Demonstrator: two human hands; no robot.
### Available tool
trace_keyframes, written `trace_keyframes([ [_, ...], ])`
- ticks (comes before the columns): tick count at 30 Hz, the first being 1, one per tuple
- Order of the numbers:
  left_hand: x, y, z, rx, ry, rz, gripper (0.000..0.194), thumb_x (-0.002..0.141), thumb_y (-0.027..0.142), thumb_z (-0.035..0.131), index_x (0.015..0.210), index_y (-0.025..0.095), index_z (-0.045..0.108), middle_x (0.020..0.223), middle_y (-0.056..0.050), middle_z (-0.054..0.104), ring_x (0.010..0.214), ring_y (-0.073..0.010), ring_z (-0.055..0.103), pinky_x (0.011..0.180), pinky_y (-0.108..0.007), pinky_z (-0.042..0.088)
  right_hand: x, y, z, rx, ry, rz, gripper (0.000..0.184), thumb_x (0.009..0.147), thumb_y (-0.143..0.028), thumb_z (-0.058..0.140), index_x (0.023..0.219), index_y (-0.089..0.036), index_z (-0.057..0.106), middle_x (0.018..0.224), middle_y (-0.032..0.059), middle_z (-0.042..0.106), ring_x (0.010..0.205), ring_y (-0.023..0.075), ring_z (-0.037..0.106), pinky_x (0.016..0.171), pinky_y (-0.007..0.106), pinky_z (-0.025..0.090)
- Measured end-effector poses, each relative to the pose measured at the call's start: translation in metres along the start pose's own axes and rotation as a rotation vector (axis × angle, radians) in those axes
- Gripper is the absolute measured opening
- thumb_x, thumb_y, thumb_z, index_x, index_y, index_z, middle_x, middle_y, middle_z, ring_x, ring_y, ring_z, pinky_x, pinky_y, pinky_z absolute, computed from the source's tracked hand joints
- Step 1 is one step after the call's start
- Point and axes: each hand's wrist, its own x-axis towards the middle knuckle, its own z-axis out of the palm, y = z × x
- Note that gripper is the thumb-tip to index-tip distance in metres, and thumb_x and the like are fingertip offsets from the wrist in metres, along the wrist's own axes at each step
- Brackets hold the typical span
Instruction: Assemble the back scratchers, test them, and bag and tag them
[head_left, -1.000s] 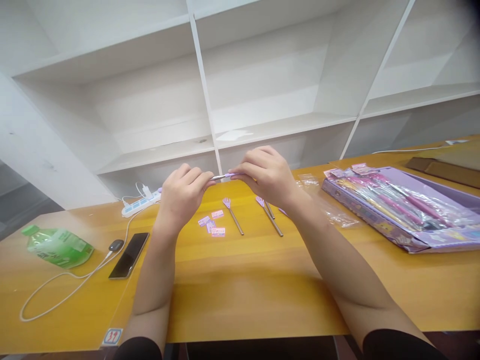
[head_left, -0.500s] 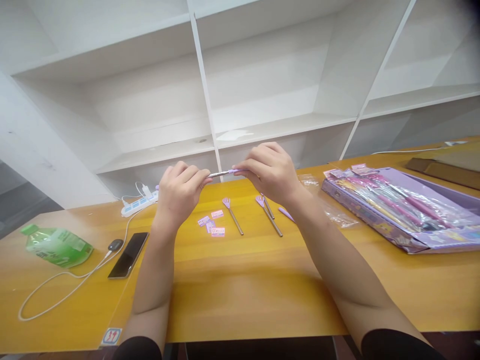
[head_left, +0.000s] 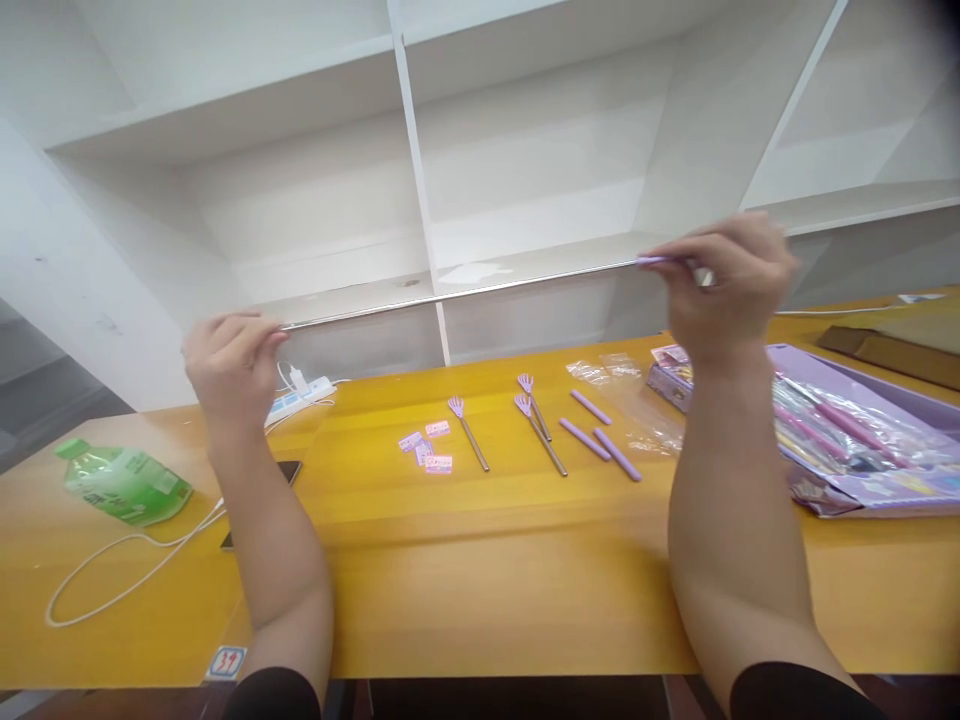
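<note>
A telescopic back scratcher is drawn out into a long thin silver rod above the table. My left hand is closed around its left end, which the fingers hide. At the other end my right hand pinches a purple tip, mostly covered by the fingers. Below lie a shorter back scratcher with a purple claw and two more beside each other, one being the back scratcher nearer me. Several small printed cards are to their left. Three purple tubes, including a purple handle tube, rest to the right.
Clear plastic wrappers lie near a purple box of packaged scratchers. On the left are a green bottle, a white cable, a partly hidden phone and a power strip. White shelving stands behind the table.
My hands have moved far apart, left hand leftward, right hand rightward and up. The back scratcher's rod between them has lengthened greatly. The purple tubes are now uncovered.
</note>
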Motion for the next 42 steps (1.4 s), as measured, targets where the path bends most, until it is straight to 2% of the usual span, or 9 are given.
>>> trace_keyframes([
  [4,-0.006,-0.014,-0.005,-0.047,-0.023,-0.003,0.030,0.105,0.056,0.070,0.093,0.031,0.079,0.086,-0.001,0.078,0.097,-0.0284,0.068,0.089,-0.049,0.048,0.006,0.024,-0.014,-0.199,0.011,0.239,0.021,0.091,-0.025,0.086,0.075,-0.026,0.072,0.077,0.0046,0.061,0.088,0.0251,0.060,0.095,0.043,0.048],
  [9,-0.008,-0.012,-0.003,-0.004,-0.020,0.019,0.031,0.107,0.059,0.069,0.099,0.031,0.081,0.092,0.000,0.080,0.098,-0.0257,0.066,0.088,-0.047,0.045,0.007,0.033,-0.015,-0.215,0.016,0.256,0.028,0.078,-0.004,0.086,0.070,-0.024,0.069,0.077,0.0043,0.065,0.091,0.0251,0.067,0.093,0.041,0.051],
  [14,-0.012,-0.030,-0.005,0.005,0.035,-0.045,0.038,0.102,0.065,0.072,0.090,0.029,0.080,0.084,-0.001,0.078,0.098,-0.0289,0.064,0.092,-0.051,0.045,0.007,0.054,-0.016,-0.295,0.104,0.285,0.035,0.070,-0.004,0.092,0.063,-0.024,0.065,0.069,0.0026,0.063,0.081,0.0236,0.063,0.092,0.044,0.051],
  [17,-0.013,-0.031,-0.003,0.002,0.008,-0.077,0.040,0.102,0.066,0.069,0.089,0.030,0.079,0.084,-0.002,0.076,0.096,-0.0278,0.062,0.090,-0.049,0.044,0.006,0.056,-0.017,-0.255,0.083,0.280,0.034,0.073,-0.003,0.085,0.065,-0.026,0.061,0.074,0.0036,0.063,0.086,0.0244,0.066,0.093,0.044,0.051],
  [20,-0.011,-0.026,0.002,0.048,-0.004,-0.122,0.044,0.103,0.069,0.066,0.089,0.029,0.078,0.084,-0.002,0.072,0.089,-0.0248,0.058,0.085,-0.044,0.039,0.001,0.050,-0.015,-0.107,0.029,0.291,0.022,0.084,-0.007,0.071,0.079,-0.026,0.061,0.091,0.0073,0.068,0.092,0.0231,0.069,0.086,0.041,0.053],
  [24,-0.008,-0.016,0.007,0.049,-0.017,-0.125,0.038,0.104,0.064,0.070,0.093,0.029,0.078,0.086,-0.001,0.073,0.087,-0.0229,0.060,0.084,-0.042,0.037,-0.006,0.047,-0.008,0.128,-0.004,0.327,0.015,0.096,-0.010,0.054,0.098,-0.023,0.061,0.112,0.0115,0.066,0.082,0.0181,0.073,0.071,0.036,0.057],
  [29,-0.006,-0.002,0.010,0.045,-0.045,-0.103,0.032,0.106,0.057,0.069,0.096,0.029,0.078,0.090,0.000,0.078,0.088,-0.0217,0.064,0.082,-0.042,0.038,-0.005,0.055,-0.003,0.112,0.072,0.431,0.027,0.087,0.001,0.046,0.093,-0.022,0.059,0.114,0.0113,0.065,0.072,0.0146,0.070,0.062,0.033,0.055],
  [38,-0.002,0.005,0.011,0.007,-0.077,-0.085,0.037,0.108,0.062,0.065,0.098,0.032,0.082,0.090,0.001,0.081,0.084,-0.0208,0.068,0.076,-0.039,0.043,-0.002,0.057,-0.005,0.203,0.196,0.414,0.033,0.079,0.004,0.041,0.085,-0.022,0.059,0.092,0.0019,0.056,0.061,0.0113,0.064,0.054,0.028,0.050],
  [42,-0.001,0.010,0.011,-0.035,-0.102,-0.114,0.039,0.107,0.065,0.065,0.096,0.032,0.082,0.090,0.000,0.080,0.083,-0.0212,0.067,0.076,-0.040,0.045,0.000,0.059,-0.004,0.223,0.237,0.439,0.032,0.076,0.004,0.041,0.084,-0.022,0.059,0.097,0.0035,0.056,0.061,0.0115,0.063,0.054,0.030,0.050],
])
